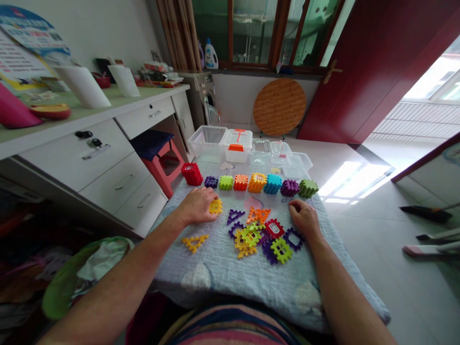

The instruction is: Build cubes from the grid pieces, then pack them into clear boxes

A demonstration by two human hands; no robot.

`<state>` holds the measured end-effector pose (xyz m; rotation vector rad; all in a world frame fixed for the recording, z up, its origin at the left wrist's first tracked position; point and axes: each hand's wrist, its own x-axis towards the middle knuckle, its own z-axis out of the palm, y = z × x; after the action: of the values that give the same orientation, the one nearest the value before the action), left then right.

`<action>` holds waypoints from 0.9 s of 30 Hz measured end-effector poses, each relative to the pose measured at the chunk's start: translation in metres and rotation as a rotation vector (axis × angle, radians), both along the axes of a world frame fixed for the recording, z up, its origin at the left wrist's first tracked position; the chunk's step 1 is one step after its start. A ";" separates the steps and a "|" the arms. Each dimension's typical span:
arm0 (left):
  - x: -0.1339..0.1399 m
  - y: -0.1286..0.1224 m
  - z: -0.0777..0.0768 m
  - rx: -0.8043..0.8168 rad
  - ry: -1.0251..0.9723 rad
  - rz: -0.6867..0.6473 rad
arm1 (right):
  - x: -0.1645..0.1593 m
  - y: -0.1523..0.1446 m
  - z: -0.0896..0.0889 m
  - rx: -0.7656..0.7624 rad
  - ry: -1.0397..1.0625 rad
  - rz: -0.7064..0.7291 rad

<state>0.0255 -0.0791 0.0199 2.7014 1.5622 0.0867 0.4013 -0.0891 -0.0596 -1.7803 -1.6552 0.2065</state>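
Observation:
My left hand [199,205] is closed on a yellow square building tile [215,206] at the left of the table. My right hand [304,218] rests on the cloth at the right with its fingers curled in, and nothing shows in it. Between the hands lies a loose pile of toothed plastic tiles, with a red tile [274,229], a lime green tile [281,251] and a dark blue tile [293,239] nearest my right hand. A purple triangle [235,217] and orange triangles [258,215] lie farther back. One yellow triangle [194,243] sits apart, nearer me.
Behind the hands runs a row of stacked tiles sorted by colour, from a red stack [192,174] to an olive green stack [308,188]. Clear plastic boxes [207,139] and a lidded box with an orange latch [238,143] stand at the table's far end. A stool [158,153] is at left.

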 end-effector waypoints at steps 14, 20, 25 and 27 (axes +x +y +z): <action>-0.008 0.018 0.006 -0.013 -0.119 -0.006 | 0.001 0.001 -0.002 0.004 0.001 -0.002; 0.019 0.006 0.012 -0.058 -0.183 -0.085 | -0.001 0.000 0.000 -0.006 0.005 0.004; 0.040 0.003 0.008 -0.088 -0.209 -0.157 | -0.001 -0.001 0.001 -0.012 0.002 0.003; 0.049 0.006 0.001 -0.072 -0.206 -0.165 | -0.001 -0.002 0.001 -0.017 0.001 0.007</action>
<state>0.0740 -0.0730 0.0210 2.6543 1.2593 0.2897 0.4006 -0.0909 -0.0588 -1.7869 -1.6633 0.2251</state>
